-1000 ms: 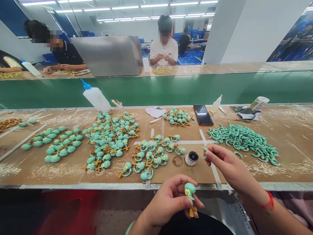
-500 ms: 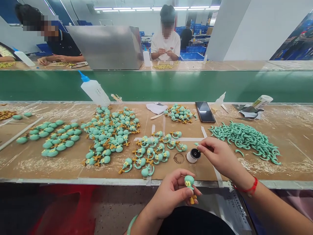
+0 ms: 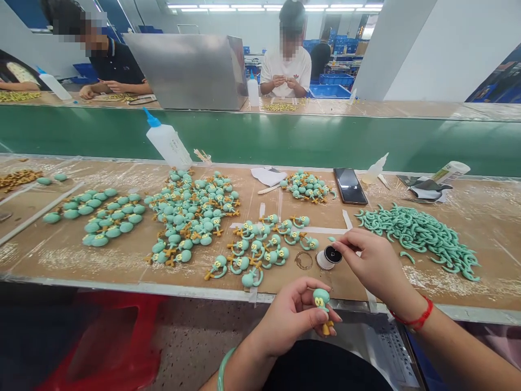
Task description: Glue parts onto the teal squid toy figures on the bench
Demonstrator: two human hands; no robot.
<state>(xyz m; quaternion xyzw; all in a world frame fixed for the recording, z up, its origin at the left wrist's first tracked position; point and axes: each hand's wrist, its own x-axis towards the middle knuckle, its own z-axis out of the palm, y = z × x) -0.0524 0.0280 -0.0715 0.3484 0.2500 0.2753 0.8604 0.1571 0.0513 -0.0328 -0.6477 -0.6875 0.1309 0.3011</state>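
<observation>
My left hand [image 3: 291, 315] is closed around a figurine [image 3: 321, 297] with a teal head, yellow eyes and a brown base, held upright in front of the table edge. My right hand [image 3: 368, 258] pinches a small curved teal piece [image 3: 331, 239], mostly hidden by the fingers, just above a small white pot with a black top [image 3: 329, 257]. Left of the pot, a brown ring mark [image 3: 303, 260] shows on the cardboard. A group of figurines with curved arms [image 3: 256, 250] lies further left. On the right is a heap of curved teal pieces [image 3: 423, 236].
Large figurine pile [image 3: 191, 212] and rows of teal heads [image 3: 100, 217] lie left; a smaller pile [image 3: 307, 186] sits behind. A white bottle [image 3: 169, 144], a phone [image 3: 350, 186] and a small translucent bottle [image 3: 375, 168] stand or lie along the back. Co-workers sit beyond the green belt [image 3: 260, 133].
The view has shifted, so the table appears slightly further right. Both hands keep their holds, and my right hand stays beside the pot with the curved piece.
</observation>
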